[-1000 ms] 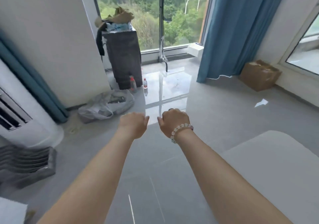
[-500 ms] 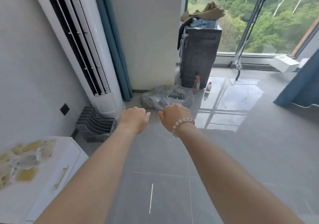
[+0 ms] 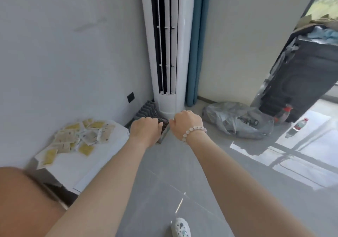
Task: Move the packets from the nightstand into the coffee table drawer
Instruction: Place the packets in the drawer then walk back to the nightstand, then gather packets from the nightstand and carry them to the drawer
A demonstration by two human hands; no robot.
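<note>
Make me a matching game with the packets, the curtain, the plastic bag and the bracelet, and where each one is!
Things:
1. packets
2. curtain
3. plastic bag
4. bracelet

Places:
A. lying on the floor
B. round the wrist of the right hand
C. spread on the white nightstand
D. hanging beside the tall air conditioner

Pairs: 1-C, 2-D, 3-A, 4-B.

Bare forearms [image 3: 113, 172]; pale bead bracelet [image 3: 194, 132] on right wrist; seemingly white clog [image 3: 181, 226].
</note>
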